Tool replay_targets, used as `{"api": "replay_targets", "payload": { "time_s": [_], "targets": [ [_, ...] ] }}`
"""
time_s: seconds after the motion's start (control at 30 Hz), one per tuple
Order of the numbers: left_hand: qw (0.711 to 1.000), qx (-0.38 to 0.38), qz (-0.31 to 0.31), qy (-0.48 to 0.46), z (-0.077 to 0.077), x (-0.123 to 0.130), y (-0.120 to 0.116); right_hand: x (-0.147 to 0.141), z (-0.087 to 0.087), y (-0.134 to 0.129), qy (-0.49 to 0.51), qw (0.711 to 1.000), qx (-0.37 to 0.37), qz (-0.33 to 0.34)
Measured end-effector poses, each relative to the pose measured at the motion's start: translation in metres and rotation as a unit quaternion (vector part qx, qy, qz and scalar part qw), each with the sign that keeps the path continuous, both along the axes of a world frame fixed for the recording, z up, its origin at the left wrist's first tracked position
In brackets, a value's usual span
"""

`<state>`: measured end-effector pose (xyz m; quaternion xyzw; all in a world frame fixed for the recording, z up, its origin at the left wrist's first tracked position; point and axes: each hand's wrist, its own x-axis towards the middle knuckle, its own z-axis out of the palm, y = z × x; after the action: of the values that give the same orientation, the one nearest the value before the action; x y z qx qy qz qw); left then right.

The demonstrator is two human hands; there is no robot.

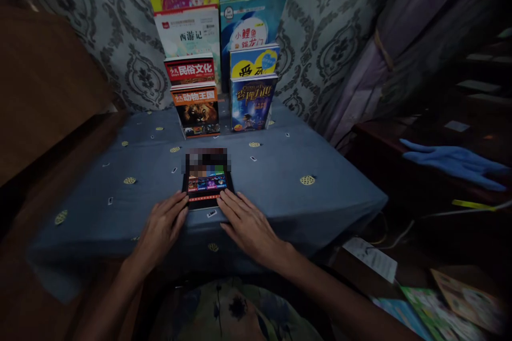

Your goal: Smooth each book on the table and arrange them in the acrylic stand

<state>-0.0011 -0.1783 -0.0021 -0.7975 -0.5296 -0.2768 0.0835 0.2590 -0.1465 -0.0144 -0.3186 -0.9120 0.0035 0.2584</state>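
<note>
A dark-covered book (206, 192) lies flat near the front edge of the cloth-covered table. Small coloured pictures and an orange strip show on its lower half, while its top is blurred by a mosaic. The fingertips of my left hand (165, 221) rest at its lower left edge, fingers stretched out. On the opposite side, my right hand (246, 224) lays its extended fingers over the lower right corner. Neither hand wraps round the book. Beyond it stand two upright columns of books, among them a lion-cover book (200, 112) and a blue book (252, 104).
Patterned blue cloth covers the table (280, 170). Behind the books hangs a patterned curtain (316, 37). To the right, a blue glove (452, 160) lies on a dark surface, with picture books (444, 309) lower down. A brown panel (52, 74) stands at left.
</note>
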Motion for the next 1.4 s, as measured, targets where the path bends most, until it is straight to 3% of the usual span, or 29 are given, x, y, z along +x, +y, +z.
{"api": "replay_targets", "payload": {
  "time_s": [0.37, 0.63, 0.77, 0.87, 0.97, 1.27, 1.4],
  "targets": [
    [0.984, -0.161, 0.072, 0.011, 0.027, -0.006, 0.076, 0.001, -0.001, 0.001, 0.005, 1.0, 0.027, -0.003],
    [0.979, -0.182, 0.076, 0.05, 0.034, -0.01, 0.152, 0.001, -0.001, 0.002, 0.009, 0.999, 0.041, -0.011],
    [0.98, -0.172, 0.077, 0.058, 0.03, -0.013, 0.168, 0.0, 0.001, 0.001, 0.008, 0.999, 0.049, -0.011],
    [0.982, -0.161, 0.072, 0.07, 0.027, -0.013, 0.16, 0.0, 0.002, 0.0, 0.013, 0.999, 0.039, -0.014],
    [0.983, -0.156, 0.052, 0.082, 0.028, -0.01, 0.138, 0.0, 0.002, -0.001, 0.024, 0.999, 0.023, -0.014],
    [0.988, -0.109, -0.021, 0.105, 0.023, 0.003, 0.018, 0.0, 0.002, -0.003, 0.023, 1.0, 0.004, -0.009],
    [0.99, -0.075, -0.029, 0.114, 0.022, 0.007, -0.019, 0.0, 0.0, -0.003, 0.023, 1.0, 0.011, -0.015]
  ]
}}
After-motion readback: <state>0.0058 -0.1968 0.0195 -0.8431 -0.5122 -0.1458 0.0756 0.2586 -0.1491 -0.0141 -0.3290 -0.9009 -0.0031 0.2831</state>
